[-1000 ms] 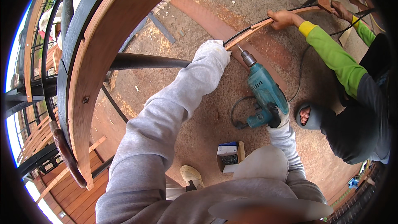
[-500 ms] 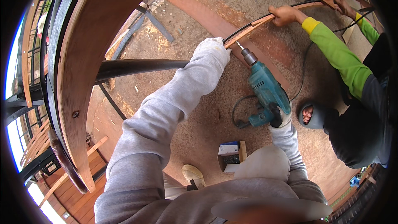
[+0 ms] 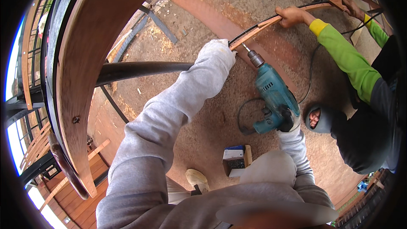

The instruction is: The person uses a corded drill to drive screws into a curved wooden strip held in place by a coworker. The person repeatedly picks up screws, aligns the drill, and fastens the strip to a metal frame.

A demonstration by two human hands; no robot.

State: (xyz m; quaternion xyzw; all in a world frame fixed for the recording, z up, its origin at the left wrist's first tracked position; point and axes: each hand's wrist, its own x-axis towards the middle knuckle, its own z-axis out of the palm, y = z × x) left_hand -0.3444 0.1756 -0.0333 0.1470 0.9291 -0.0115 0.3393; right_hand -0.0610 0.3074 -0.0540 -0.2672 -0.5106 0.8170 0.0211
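My left hand, in a white glove, is closed round the near end of a curved wooden strip. A thin black band runs along the strip's far edge. In my gloved right hand is a teal power drill, gripped from its rear. Its bit points up toward the strip, close to my left hand; I cannot tell whether it touches. Most of my right fingers are hidden behind the drill. A co-worker's hand holds the same strip farther along, and their other hand is near its far end.
A large curved wooden beam rises at the left, with a dark pipe beside it. The co-worker crouches at the right. A small box with dark contents stands below the drill. A reddish board lies on the floor.
The drill has shifted slightly down and right, its handle end lower, with my right hand moving along. My left hand and the co-worker's hands stay nearly in place on the strip.
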